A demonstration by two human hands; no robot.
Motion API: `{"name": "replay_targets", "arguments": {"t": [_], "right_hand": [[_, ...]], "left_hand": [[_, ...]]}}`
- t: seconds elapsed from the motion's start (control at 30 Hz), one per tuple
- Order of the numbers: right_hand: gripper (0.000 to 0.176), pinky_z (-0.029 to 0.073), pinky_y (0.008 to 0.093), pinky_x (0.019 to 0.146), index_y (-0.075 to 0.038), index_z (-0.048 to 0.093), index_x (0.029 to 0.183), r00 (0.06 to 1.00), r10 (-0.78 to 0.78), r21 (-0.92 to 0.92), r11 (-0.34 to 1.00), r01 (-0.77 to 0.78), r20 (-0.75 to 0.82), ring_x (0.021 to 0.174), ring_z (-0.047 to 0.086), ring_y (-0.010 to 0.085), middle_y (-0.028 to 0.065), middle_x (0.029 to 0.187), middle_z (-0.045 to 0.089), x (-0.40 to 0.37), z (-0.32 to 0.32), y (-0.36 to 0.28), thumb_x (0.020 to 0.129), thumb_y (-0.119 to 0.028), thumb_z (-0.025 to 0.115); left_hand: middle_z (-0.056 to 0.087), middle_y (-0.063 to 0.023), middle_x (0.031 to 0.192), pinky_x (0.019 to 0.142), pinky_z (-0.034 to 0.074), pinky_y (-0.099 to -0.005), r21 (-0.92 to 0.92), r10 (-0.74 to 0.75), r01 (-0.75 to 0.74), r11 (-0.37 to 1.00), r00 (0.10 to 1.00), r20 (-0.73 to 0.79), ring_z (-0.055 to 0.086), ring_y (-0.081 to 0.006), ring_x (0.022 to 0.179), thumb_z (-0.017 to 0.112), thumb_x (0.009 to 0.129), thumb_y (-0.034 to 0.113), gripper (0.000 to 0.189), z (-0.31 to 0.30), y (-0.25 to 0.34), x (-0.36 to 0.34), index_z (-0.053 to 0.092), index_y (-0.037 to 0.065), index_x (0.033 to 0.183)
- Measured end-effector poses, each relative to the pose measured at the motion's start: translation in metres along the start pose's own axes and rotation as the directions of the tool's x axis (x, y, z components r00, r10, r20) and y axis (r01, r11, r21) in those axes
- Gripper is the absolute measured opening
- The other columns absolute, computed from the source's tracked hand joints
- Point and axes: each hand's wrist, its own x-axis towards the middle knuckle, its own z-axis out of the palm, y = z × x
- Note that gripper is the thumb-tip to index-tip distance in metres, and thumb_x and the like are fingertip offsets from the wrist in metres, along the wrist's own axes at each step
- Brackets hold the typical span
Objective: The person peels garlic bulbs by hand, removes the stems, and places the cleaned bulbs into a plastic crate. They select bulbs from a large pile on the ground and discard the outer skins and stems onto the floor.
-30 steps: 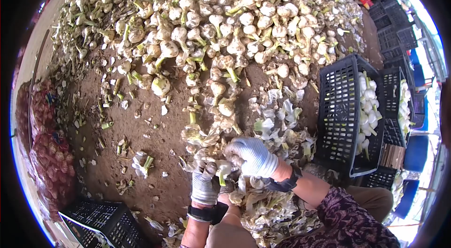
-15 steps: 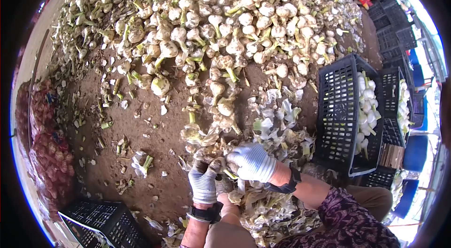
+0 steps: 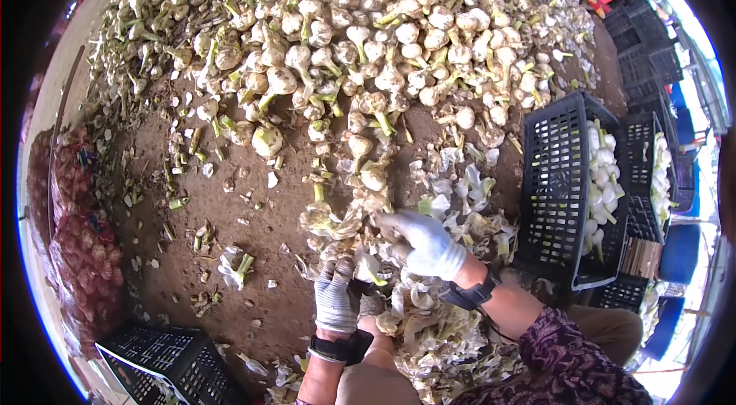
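My left hand (image 3: 335, 294), in a striped white glove with dirty fingertips, is closed at the bottom centre. Against its fingers lies a pale garlic bulb (image 3: 368, 267) with a short green stem; the fingers partly cover it. My right hand (image 3: 425, 245), gloved too, is just to the right and slightly above. Its fingers point left and are apart, with blurred, dirty tips and nothing clear between them. Loose garlic skins (image 3: 437, 321) lie below and around both hands. Unpeeled garlic bulbs (image 3: 372, 175) lie just beyond.
A large heap of garlic (image 3: 399, 37) covers the ground ahead. To the right stands a black crate (image 3: 553, 175) holding clean white bulbs, with more crates behind. Red mesh sacks (image 3: 84, 251) line the left side; another black crate (image 3: 161, 359) is at lower left.
My right hand has drawn away from my left hand, and its fingers have spread. The pale garlic bulb now shows between the hands. The view has shifted slightly.
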Motion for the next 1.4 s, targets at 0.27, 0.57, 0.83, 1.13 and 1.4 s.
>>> {"name": "replay_targets", "arguments": {"t": [0.27, 0.57, 0.83, 1.13, 1.4], "right_hand": [[0.036, 0.050, 0.0250, 0.081, -0.002, 0.063, 0.108, 0.940, 0.321, 0.618, 0.718, -0.320, 0.113, 0.090, 0.063, 0.0169, 0.0091, 0.102, 0.065, -0.020, 0.005, -0.018, 0.076, -0.014, 0.073], [0.026, 0.053, 0.0233, 0.069, 0.000, 0.064, 0.101, 0.767, 0.584, 0.916, 0.095, -0.389, 0.266, 0.080, 0.064, 0.0125, 0.0059, 0.092, 0.067, -0.028, 0.018, 0.001, 0.082, -0.016, 0.067], [0.020, 0.049, 0.0246, 0.063, -0.001, 0.065, 0.096, 0.678, 0.671, 0.931, -0.051, -0.361, 0.300, 0.071, 0.061, 0.0117, 0.0035, 0.083, 0.066, -0.022, 0.017, 0.004, 0.085, -0.018, 0.065], [0.023, 0.043, 0.0191, 0.049, -0.001, 0.067, 0.098, 0.711, 0.652, 0.857, 0.179, -0.483, 0.264, 0.058, 0.058, 0.0073, 0.0022, 0.078, 0.066, -0.016, 0.015, -0.009, 0.084, -0.019, 0.065], [0.019, 0.049, 0.0219, 0.066, 0.002, 0.066, 0.099, 0.699, 0.678, 0.826, 0.245, -0.508, 0.228, 0.075, 0.061, 0.0091, 0.0037, 0.087, 0.068, -0.013, 0.019, -0.002, 0.083, -0.007, 0.066]], "left_hand": [[0.061, -0.0056, 0.094, 0.058, 0.054, -0.0378, -0.069, 0.116, -0.116, 0.991, 0.993, -0.006, 0.061, -0.0197, 0.087, 0.066, 0.083, 0.020, 0.022, 0.016, -0.002, -0.001, 0.056, 0.007, 0.099], [0.063, -0.0108, 0.089, 0.065, 0.052, -0.0318, 0.023, 0.213, -0.213, 0.977, 0.977, -0.029, 0.063, -0.0213, 0.071, 0.059, 0.072, -0.010, 0.031, 0.021, 0.019, 0.004, 0.054, 0.003, 0.100], [0.065, -0.0039, 0.079, 0.065, 0.050, -0.0251, 0.548, 0.119, -0.191, 0.814, 0.979, 0.165, 0.059, -0.0096, 0.073, 0.060, 0.073, -0.012, 0.018, 0.007, 0.017, -0.032, 0.064, 0.000, 0.086], [0.065, -0.0050, 0.080, 0.064, 0.046, -0.0220, 0.415, 0.287, -0.249, 0.875, 0.957, -0.032, 0.055, -0.0071, 0.071, 0.062, 0.078, -0.003, 0.011, 0.015, 0.017, -0.010, 0.066, -0.002, 0.089], [0.062, -0.0073, 0.066, 0.056, 0.046, -0.0250, 0.712, 0.356, -0.470, 0.522, 0.879, 0.319, 0.056, -0.0090, 0.060, 0.062, 0.073, -0.001, 0.006, 0.020, 0.010, -0.010, 0.063, 0.001, 0.078]]}}
